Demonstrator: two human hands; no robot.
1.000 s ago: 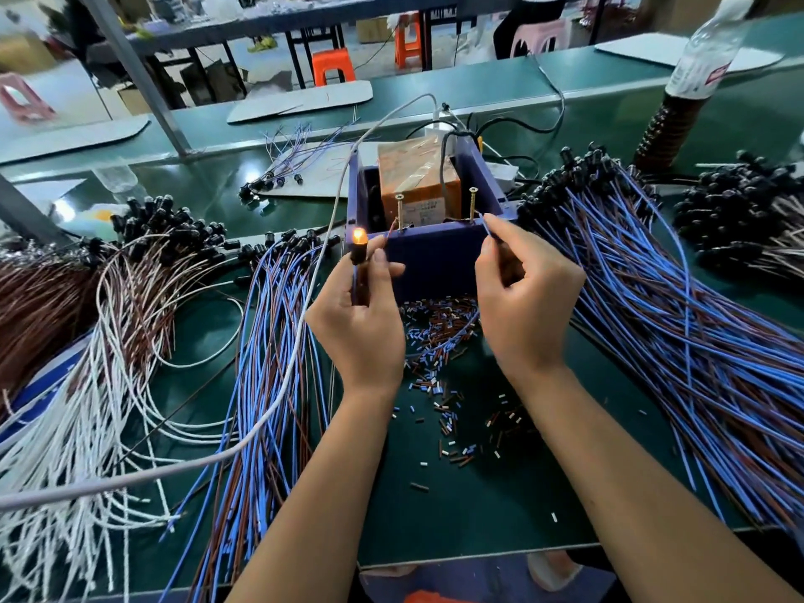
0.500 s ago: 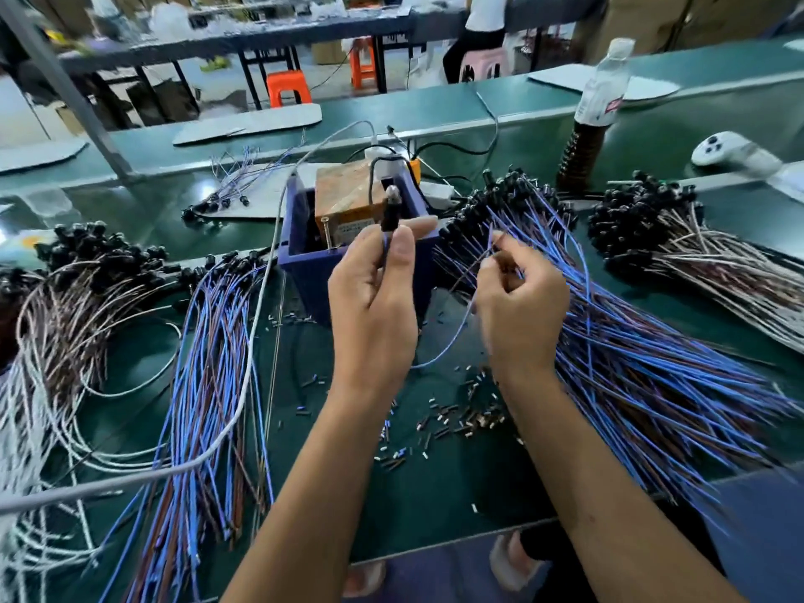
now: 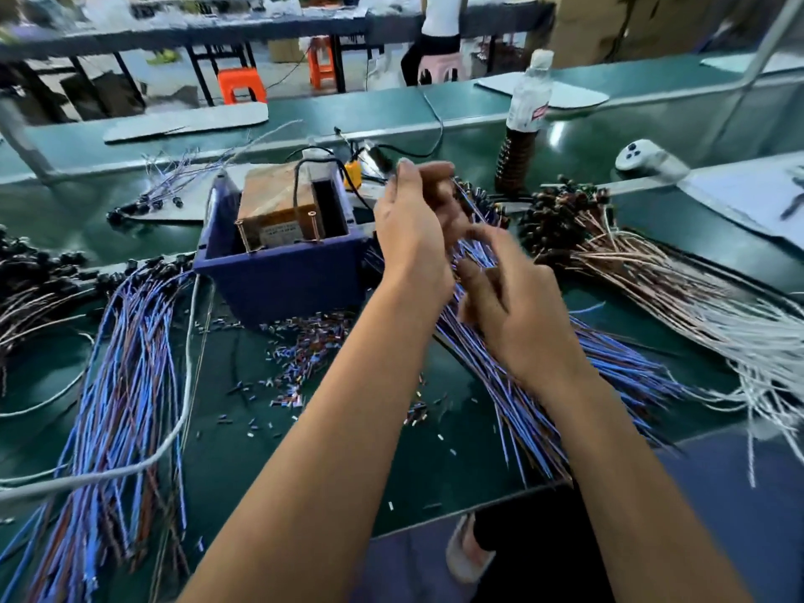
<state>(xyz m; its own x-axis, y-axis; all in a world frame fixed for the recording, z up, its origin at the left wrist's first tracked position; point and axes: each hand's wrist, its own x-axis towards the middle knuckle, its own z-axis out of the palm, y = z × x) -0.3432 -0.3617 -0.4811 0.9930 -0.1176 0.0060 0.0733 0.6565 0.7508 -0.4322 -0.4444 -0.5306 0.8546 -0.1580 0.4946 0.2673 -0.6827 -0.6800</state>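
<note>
Many blue wires (image 3: 618, 363) lie in a pile at the middle right of the frame, on the green surface (image 3: 435, 463). The left hand (image 3: 413, 228) is up high over the far end of the pile. Its fingertips pinch a thin wire (image 3: 467, 200) near the top. The right hand (image 3: 517, 315) is lower and close beside it, with fingers curled over the pile, but it is too blurry to tell if it holds anything. A blue box (image 3: 278, 280) stands just left of the hands. A bottle (image 3: 526, 102) stands in the upper right, well apart.
</note>
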